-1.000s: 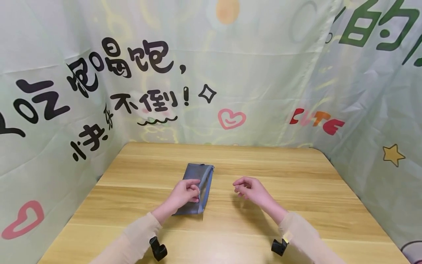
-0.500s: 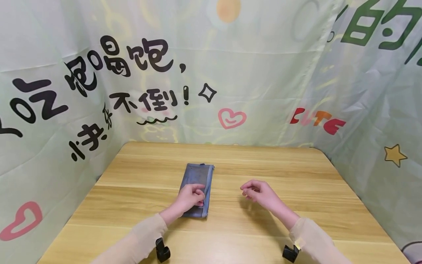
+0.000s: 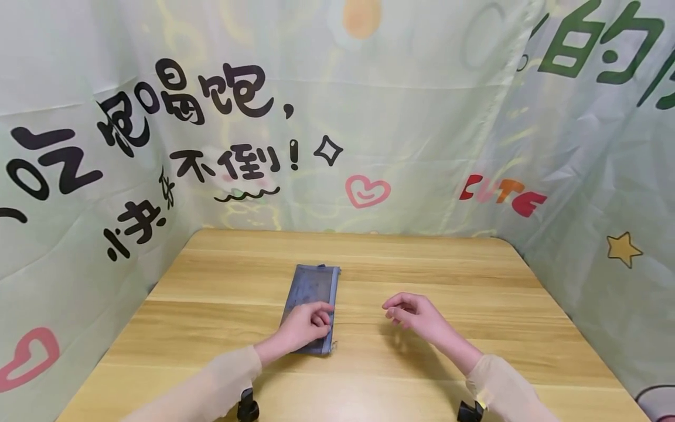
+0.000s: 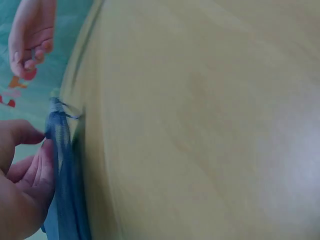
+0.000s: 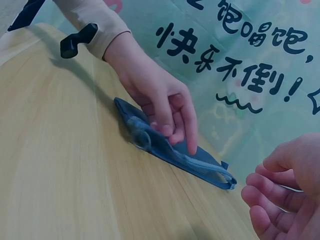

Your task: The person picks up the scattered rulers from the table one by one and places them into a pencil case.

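A blue mesh zip pouch (image 3: 312,284) lies lengthwise on the table, its zip edge on the right side. My left hand (image 3: 308,325) is over the pouch's near half. In the left wrist view, thumb and fingers (image 4: 46,160) pinch the edge of the pouch (image 4: 67,195). Seen from the right wrist, that hand (image 5: 155,95) holds the zip side, and the mouth gapes at the far end of the pouch (image 5: 200,167). A blurred loop hangs at its near corner. My right hand (image 3: 413,310) hovers to the right, fingers loosely curled, holding nothing.
The wooden table (image 3: 422,258) has rounded far corners. Printed cloth (image 3: 422,129) hangs along its back and both sides, with lettering, hearts and a star. A black camera mount sits on each wrist, at the left sleeve (image 3: 221,372) and the right sleeve (image 3: 498,384).
The pouch's zip side, raised and gaping a second ago, now lies flatter. My left hand has come nearer and slightly right with it; my right hand has shifted a little right and nearer.
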The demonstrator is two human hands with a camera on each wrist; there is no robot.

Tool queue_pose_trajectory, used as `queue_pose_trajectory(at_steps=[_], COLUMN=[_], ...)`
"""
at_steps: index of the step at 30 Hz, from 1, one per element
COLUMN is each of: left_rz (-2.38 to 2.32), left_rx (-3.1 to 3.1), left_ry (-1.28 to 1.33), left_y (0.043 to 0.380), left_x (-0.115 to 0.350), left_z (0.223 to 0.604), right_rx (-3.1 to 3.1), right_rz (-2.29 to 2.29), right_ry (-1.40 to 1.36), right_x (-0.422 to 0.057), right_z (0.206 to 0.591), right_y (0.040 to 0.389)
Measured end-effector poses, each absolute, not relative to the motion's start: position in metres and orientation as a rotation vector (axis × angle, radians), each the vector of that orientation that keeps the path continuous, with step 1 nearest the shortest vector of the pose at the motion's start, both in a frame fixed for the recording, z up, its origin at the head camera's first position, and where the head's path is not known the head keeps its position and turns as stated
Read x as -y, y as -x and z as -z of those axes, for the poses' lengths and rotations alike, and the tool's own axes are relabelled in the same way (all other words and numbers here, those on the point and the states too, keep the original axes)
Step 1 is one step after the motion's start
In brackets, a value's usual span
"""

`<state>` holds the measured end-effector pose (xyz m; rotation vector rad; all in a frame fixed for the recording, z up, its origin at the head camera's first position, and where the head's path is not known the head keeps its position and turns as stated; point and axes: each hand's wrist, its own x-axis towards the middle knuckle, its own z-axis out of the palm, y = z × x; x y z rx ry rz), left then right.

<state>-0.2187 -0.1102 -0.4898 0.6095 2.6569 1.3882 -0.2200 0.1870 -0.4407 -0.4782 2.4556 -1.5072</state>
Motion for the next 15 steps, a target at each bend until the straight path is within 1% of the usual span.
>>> queue_pose_trajectory(at_steps=[4, 15], left_rz=[-1.324, -1.221], left_rx=[-2.661, -2.677], left_ry=[-0.762, -0.95], left_y=[0.214, 0.212], left_x=[0.112, 0.123], left_z=[0.491, 0.481], right_rx=[-2.456, -2.472], right_rz=[1.503, 1.481], right_ry=[0.476, 0.515], right_x=[-0.191, -0.196], right_z=[0.44, 0.443], right_y=[0.217, 0.21])
